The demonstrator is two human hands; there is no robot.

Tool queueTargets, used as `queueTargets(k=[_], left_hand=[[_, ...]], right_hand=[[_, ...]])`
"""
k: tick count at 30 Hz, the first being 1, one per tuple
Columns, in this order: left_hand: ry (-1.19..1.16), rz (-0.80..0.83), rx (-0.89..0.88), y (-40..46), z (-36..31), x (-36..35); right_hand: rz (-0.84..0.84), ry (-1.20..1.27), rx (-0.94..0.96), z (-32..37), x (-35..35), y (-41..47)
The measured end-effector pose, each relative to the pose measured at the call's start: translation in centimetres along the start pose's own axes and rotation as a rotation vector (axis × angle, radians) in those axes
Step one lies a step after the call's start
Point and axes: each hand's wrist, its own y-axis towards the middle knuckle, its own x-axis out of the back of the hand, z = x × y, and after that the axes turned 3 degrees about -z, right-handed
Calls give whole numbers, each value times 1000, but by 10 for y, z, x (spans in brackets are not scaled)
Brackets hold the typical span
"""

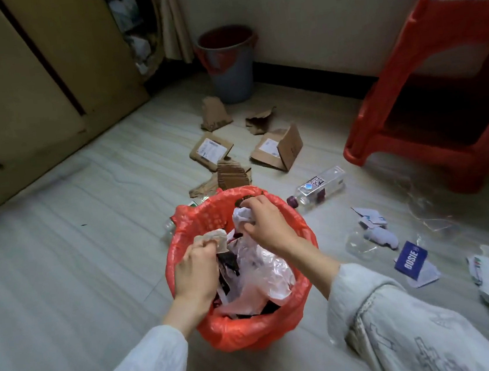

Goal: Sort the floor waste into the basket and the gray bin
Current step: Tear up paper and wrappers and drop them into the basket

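Both hands are over the basket (255,330), which has a red plastic liner and already holds crumpled pink-white plastic and some dark scraps. The left hand (195,274) has its fingers (205,244) curled round a grubby beige wad of paper (212,237) right above the basket's left rim, and the right hand (264,224) is pinching a crumpled white tissue (242,216) over the far side of the opening. The gray bin (229,65), also lined in red, stands well apart by the far wall next to a tan cabinet (28,88). Between the two, torn cardboard pieces (230,153) are scattered across the floor (75,235), a couple with shipping labels. A clear plastic bottle (318,190) lies on its side just right of the basket, near the red stool (439,87). Further right there's a blue card (410,259), some paper scraps (372,221) and clear plastic wrap (433,218), all on the floor.
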Motion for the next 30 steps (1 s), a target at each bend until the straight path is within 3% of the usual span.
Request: queueTargets(k=[3, 5, 8, 12, 15, 17, 21, 25, 30], left_hand=[[29, 291, -3, 2, 5, -15], [-33, 328, -61, 1, 9, -21], [-109, 169, -91, -5, 10, -17], [-164, 4, 59, -11, 0, -2], [-194, -119, 13, -9, -10, 1], [-171, 8, -87, -4, -18, -6], [89, 446, -316, 5, -20, -34], [201, 707, -197, 9, 0, -71], [307, 805, -131, 17, 1, -95]], right_hand=[[194, -41, 50, -2, -8, 6], [196, -68, 73, -7, -9, 1], [130, -138, 126, -19, -7, -10], [49, -277, 206, -32, 4, -31], [58, -392, 195, -45, 13, -47], [64, -453, 160, -56, 16, -55], [119, -464, 80, -75, 15, -67], [100, -401, 90, -81, 13, -70], [67, -392, 101, -86, 7, -68]])
